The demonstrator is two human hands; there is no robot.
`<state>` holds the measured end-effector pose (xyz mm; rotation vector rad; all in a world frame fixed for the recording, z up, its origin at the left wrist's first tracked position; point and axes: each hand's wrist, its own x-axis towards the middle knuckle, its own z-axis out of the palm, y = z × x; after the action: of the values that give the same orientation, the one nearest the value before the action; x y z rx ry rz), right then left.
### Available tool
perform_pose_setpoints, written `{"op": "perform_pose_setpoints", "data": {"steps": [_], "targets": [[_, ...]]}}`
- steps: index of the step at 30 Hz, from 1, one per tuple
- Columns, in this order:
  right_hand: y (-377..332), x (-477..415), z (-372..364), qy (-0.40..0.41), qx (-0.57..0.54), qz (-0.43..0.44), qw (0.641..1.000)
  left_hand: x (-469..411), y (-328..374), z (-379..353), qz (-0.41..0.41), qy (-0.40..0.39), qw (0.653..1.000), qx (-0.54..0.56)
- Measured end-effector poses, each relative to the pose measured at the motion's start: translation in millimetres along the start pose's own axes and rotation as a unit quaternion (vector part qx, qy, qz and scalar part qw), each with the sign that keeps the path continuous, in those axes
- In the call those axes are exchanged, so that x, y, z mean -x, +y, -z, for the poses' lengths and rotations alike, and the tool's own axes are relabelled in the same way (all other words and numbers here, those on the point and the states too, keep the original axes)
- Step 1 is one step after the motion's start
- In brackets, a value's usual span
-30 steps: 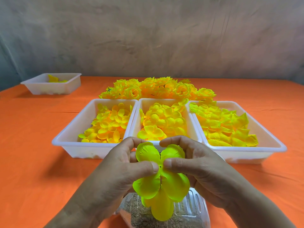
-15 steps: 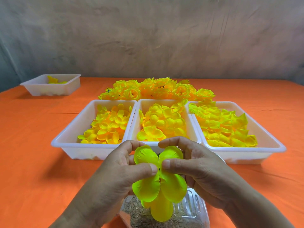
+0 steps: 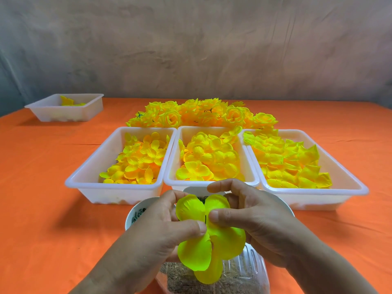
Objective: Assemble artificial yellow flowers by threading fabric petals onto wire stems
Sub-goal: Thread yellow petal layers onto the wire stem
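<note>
A smooth orange cloth covers the desk (image 3: 38,219). Three rectangular white plastic trays stand on it side by side. The left tray (image 3: 118,194) and middle tray (image 3: 172,158) hold rounded, cupped fabric petals, and the right tray (image 3: 318,198) holds pointed ones. Behind them lies a heap of finished yellow roses (image 3: 201,113), and a smaller tray (image 3: 63,113) sits far left. At the near edge, the left hand (image 3: 161,228) and right hand (image 3: 254,217) pinch a lobed neon-yellow petal piece (image 3: 197,255) between thumbs and fingers. It is held above a ribbed clear box (image 3: 250,270) of brown granules and a round white bowl (image 3: 129,213) of dark green bits.
</note>
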<state>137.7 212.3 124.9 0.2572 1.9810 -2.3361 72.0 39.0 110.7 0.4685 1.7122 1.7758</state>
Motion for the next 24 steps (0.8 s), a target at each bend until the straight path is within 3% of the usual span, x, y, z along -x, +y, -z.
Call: {"op": "perform_pose_setpoints", "data": {"steps": [12,24], "targets": [[13,-8,3,0.048,0.176,0.008,0.983,2,-7,0,0.023,0.02,0.995,-0.093],[18,-5,7,0.035,0.203,0.002,0.979,-7,0,9,0.032,-0.015,0.995,-0.09]]}}
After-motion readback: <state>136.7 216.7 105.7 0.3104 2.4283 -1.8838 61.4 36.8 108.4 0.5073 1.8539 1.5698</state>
